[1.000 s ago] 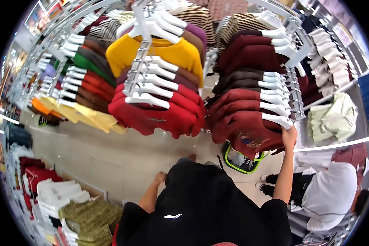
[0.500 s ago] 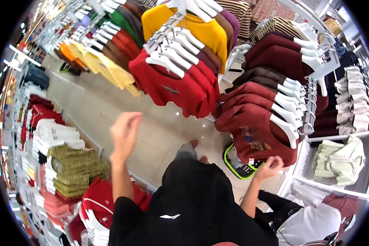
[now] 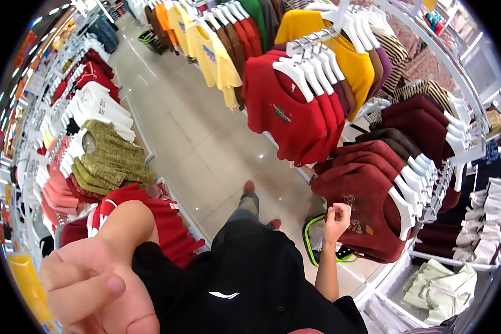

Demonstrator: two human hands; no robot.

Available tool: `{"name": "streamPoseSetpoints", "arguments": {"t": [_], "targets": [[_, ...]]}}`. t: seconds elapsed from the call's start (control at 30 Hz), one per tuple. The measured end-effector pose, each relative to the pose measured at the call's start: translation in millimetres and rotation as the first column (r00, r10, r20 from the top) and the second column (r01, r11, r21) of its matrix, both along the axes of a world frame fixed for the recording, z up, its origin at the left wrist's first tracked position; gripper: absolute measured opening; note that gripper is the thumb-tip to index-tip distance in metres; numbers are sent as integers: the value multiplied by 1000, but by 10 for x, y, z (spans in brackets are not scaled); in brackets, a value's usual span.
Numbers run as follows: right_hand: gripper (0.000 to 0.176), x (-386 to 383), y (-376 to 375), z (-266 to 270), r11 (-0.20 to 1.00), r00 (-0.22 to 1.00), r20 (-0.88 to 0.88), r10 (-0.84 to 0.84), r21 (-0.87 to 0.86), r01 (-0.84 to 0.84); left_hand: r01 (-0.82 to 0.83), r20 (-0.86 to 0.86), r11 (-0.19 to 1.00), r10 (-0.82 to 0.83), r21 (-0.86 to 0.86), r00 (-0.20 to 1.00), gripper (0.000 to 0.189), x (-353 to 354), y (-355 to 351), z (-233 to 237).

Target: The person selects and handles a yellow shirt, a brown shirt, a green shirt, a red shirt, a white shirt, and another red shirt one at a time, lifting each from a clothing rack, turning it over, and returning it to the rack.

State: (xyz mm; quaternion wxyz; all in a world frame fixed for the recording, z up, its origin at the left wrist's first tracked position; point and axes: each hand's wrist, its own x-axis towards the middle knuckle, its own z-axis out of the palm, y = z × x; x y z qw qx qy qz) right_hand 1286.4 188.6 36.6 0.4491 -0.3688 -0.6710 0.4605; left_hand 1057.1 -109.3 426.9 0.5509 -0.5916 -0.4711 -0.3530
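From the head camera I look down my own black jersey top [image 3: 250,278], smooth and matte with a small white logo on the chest.

My left hand [image 3: 94,289] is raised very close to the lens at the lower left. Its fingers are curled into a loose fist with the thumb lying across them, and nothing shows inside it. Behind that arm lies a folded red shirt with white stripes [image 3: 164,222], and beyond it a stack of olive-green, nubbly knit tops [image 3: 108,158] on a low display shelf.

My right hand [image 3: 337,217] is up at the front of the rack on the right. Its fingers are bent inward with the tips gathered, in front of the printed chest of a dark maroon cotton t-shirt [image 3: 373,189]. I cannot tell whether any cloth is pinched between them. That shirt hangs foremost in its row on a broad white plastic hanger [image 3: 404,209], soft and slightly draped.

Just below the hand, a black basket with a lime-green rim [image 3: 312,245] stands on the pale, glossy tiled floor [image 3: 200,145].

Further up, a row of bright red t-shirts [image 3: 286,117] hangs on a sloped chrome arm, with a mustard-yellow one [image 3: 357,64] behind it. Pale green folded garments [image 3: 442,286] sit on a white shelf at the lower right.
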Motion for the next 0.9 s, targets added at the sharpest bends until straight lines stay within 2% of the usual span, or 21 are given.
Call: {"name": "streamPoseSetpoints", "arguments": {"t": [0.07,0.1,0.13,0.17,0.2,0.23,0.27,0.33,0.43,0.47,0.5,0.6,0.63,0.67,0.7,0.77,0.8,0.83,0.87,0.9], "targets": [[14,-80,-27,-29,1000,1000,5,26,-6,-26,-59,247,974,114,-220,962,15,188,-78,148],[14,-126,-41,-24,999,999,12,38,6,-38,-33,428,910,227,-414,875,14,424,27,430],[14,-168,-57,-17,999,998,23,50,17,-50,43,565,814,362,-579,741,21,543,32,561],[14,-219,-68,-7,998,998,33,62,29,-63,-25,459,930,204,-366,864,12,373,11,412],[15,-280,-76,13,998,996,56,67,18,-68,-44,290,991,78,-124,954,14,87,-93,104],[15,-337,-56,-10,996,994,67,83,29,-85,-28,139,999,22,38,990,12,-137,-123,-64],[15,-402,-28,-70,994,992,74,98,42,-101,-21,89,995,13,94,996,10,-229,-140,-72],[13,-591,37,-75,988,988,101,121,83,-129,-12,39,989,6,150,999,8,-362,-185,-87],[10,-950,188,162,948,981,186,51,300,-106,-3,32,984,-3,181,999,12,-597,-230,-106],[11,-1062,271,210,957,986,163,31,279,-76,2,30,981,-8,194,1000,14,-690,-235,-118],[12,-1142,383,184,985,990,137,33,161,-55,4,39,977,-13,211,999,16,-786,-240,-140],[26,-1549,704,524,917,973,206,-98,399,8,20,106,966,-49,258,993,24,-1058,-227,-264],[33,-1685,828,586,885,967,209,-144,464,31,23,158,965,-67,263,985,27,-1124,-238,-348],[43,-1802,931,650,867,943,285,-173,497,9,30,250,965,-97,260,963,29,-1195,-227,-462],[48,-1931,1059,643,832,931,307,-199,554,-5,44,379,968,-138,246,915,32,-1244,-212,-615],[51,-2210,1145,731,875,933,348,-92,475,-91,50,699,993,-114,111,706,38,-1491,-173,-893],[52,-2329,1172,764,899,908,413,-74,421,-119,52,829,999,-21,-10,559,41,-1684,-147,-1060],[53,-2434,1227,718,880,893,437,-108,459,-118,64,866,972,172,-228,470,36,-1958,-163,-1296],[53,-2520,1285,633,860,875,462,-143,496,-121,108,903,910,372,-401,217,33,-2122,-122,-1596],[54,-2617,1298,580,838,856,486,-177,531,-128,122,828,819,546,-560,130,32,-2302,-161,-2098]]}}
